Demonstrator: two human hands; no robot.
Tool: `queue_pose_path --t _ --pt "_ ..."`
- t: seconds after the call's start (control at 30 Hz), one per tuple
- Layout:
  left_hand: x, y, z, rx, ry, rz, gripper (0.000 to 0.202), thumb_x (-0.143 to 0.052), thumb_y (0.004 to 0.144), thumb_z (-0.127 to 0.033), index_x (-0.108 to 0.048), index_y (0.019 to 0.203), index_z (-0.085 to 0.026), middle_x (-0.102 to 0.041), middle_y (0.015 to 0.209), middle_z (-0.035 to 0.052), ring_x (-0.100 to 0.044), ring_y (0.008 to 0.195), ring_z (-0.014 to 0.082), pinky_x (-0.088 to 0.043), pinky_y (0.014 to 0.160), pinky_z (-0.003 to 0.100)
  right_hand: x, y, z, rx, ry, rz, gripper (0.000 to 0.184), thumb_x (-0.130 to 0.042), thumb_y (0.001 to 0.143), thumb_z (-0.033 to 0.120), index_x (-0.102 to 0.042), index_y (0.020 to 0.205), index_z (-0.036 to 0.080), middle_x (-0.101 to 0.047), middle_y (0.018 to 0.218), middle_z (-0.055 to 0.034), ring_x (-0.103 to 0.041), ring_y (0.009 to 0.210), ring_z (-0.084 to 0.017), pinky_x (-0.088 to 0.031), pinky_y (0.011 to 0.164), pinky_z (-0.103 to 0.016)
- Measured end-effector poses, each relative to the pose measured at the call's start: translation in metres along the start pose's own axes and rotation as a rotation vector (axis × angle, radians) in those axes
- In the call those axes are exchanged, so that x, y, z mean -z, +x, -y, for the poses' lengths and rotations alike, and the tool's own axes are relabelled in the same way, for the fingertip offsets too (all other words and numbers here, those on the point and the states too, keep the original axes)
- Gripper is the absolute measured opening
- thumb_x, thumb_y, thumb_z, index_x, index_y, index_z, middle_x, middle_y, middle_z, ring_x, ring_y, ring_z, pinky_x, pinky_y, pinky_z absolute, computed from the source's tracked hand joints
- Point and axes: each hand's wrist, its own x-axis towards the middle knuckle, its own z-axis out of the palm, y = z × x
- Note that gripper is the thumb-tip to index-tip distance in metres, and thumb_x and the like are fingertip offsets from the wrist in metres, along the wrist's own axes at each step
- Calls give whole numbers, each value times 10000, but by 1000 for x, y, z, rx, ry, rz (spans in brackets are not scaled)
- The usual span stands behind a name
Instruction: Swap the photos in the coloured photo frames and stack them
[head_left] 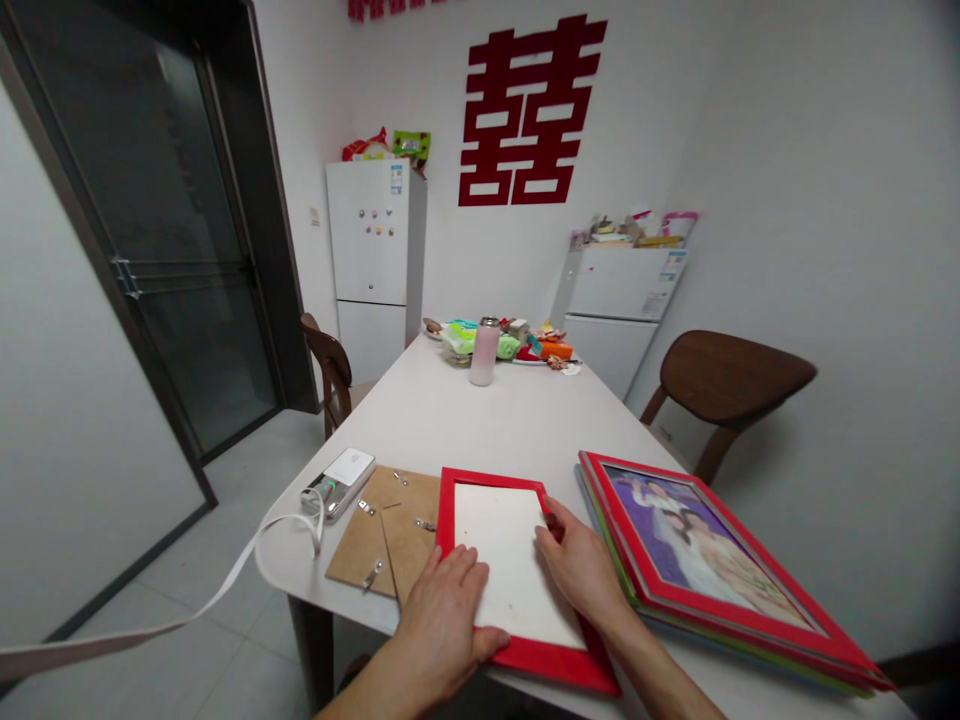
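A red picture frame lies face down on the white table, a white sheet set inside it. My left hand lies flat on the sheet's near left part, fingers spread, thumb at the frame's near edge. My right hand rests on the frame's right side, fingertips pressing at the sheet's right edge. Left of the frame lies a brown backing board with metal clips.
A stack of framed photos sits to the right. A white power bank with a white strap lies at the left edge. A pink bottle and snacks stand at the far end. Wooden chairs flank the table; two fridges stand behind.
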Motion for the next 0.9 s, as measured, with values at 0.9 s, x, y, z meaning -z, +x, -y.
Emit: queue_pose_path --t 0.9 --pt "-5 -1 22 -26 -192 71 764 -682 604 -244 -314 1243 -43 -236 1324 201 -207 1218 296 -192 1002 447 -6 1 11 -503 885 324 468 -502 651 214 -466 1111 135 -682 747 -69 -631 625 -198 -463 493 -267"
